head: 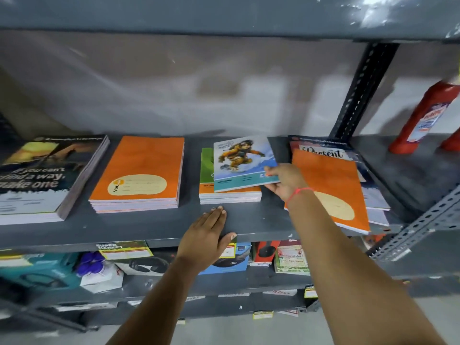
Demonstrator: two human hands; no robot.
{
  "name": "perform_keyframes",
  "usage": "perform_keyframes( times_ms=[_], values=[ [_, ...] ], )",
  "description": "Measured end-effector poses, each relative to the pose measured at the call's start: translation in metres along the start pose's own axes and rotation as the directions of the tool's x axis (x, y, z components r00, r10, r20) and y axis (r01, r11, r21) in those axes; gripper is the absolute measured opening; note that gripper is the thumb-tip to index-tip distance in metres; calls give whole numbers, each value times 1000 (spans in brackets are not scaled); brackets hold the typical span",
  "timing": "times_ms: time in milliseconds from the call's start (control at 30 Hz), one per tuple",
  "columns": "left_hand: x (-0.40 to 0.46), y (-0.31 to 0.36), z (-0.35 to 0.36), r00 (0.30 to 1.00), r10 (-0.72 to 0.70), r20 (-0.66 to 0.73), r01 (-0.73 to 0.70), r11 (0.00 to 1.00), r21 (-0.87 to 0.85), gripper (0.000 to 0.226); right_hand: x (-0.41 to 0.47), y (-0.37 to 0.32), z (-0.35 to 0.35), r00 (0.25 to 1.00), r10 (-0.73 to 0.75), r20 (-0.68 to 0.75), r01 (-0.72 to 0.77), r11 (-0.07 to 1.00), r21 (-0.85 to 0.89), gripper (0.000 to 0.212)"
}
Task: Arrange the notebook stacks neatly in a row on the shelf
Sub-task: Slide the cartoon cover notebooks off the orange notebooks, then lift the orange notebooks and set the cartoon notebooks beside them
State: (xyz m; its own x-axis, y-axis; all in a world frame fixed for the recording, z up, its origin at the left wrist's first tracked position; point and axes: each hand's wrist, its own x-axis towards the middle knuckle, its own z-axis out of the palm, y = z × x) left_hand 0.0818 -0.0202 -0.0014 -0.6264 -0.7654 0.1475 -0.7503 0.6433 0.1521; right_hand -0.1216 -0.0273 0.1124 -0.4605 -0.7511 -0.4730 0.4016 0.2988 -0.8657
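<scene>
Several notebook stacks lie along the grey shelf (pixel 249 220). At the far left is a dark-covered stack (pixel 44 175), beside it an orange stack (pixel 139 173). The middle stack (pixel 230 196) has a green cover showing. My right hand (pixel 286 181) grips the right edge of a blue notebook with a cartoon figure (pixel 242 163), held tilted on top of the middle stack. To the right sits an untidy stack (pixel 331 185) with an orange notebook askew on top, overhanging the front edge. My left hand (pixel 207 235) rests flat on the shelf's front edge, holding nothing.
Red bottles (pixel 423 118) stand on the shelf at the far right, beyond a dark slotted upright (pixel 361 93). A shelf board runs overhead. The lower shelf (pixel 249 285) holds boxed goods and price tags.
</scene>
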Motion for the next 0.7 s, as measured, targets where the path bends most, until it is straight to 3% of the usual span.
perform_keyframes(
  times_ms=[100, 233, 267, 367, 433, 500, 600, 700],
  values=[
    [0, 0, -1, 1000, 12, 10, -11, 999, -34, 75, 10, 14, 21, 999, -3, 39, 5, 998, -66, 24],
    [0, 1, -4, 999, 18, 27, -17, 999, -44, 75, 23, 27, 24, 994, -101, -49, 88, 972, -218, 19],
    [-1, 1, -4, 999, 15, 31, -13, 999, -41, 75, 25, 30, 23, 985, -148, -83, 109, 927, -358, 13],
    [0, 2, -4, 998, 3, 57, -3, 1000, -6, 76, 25, 40, 14, 959, -276, -61, 137, 645, -752, 45],
    [0, 4, -2, 998, 2, 55, -3, 1000, 20, 72, 26, 42, 8, 933, -357, -34, 181, 551, -815, 47],
    [2, 14, -6, 999, -7, 38, 5, 999, 50, 59, 24, 39, -5, 902, -428, -58, 218, 569, -793, 42],
    [9, 39, -12, 1000, -6, -27, 6, 1000, -8, 51, 20, 33, -37, 840, -501, -207, 139, 569, -810, 37],
    [30, 85, -26, 998, 54, 17, -49, 977, -209, 44, 12, 36, -82, 787, -480, -387, -87, 535, -840, 40]
  ],
)
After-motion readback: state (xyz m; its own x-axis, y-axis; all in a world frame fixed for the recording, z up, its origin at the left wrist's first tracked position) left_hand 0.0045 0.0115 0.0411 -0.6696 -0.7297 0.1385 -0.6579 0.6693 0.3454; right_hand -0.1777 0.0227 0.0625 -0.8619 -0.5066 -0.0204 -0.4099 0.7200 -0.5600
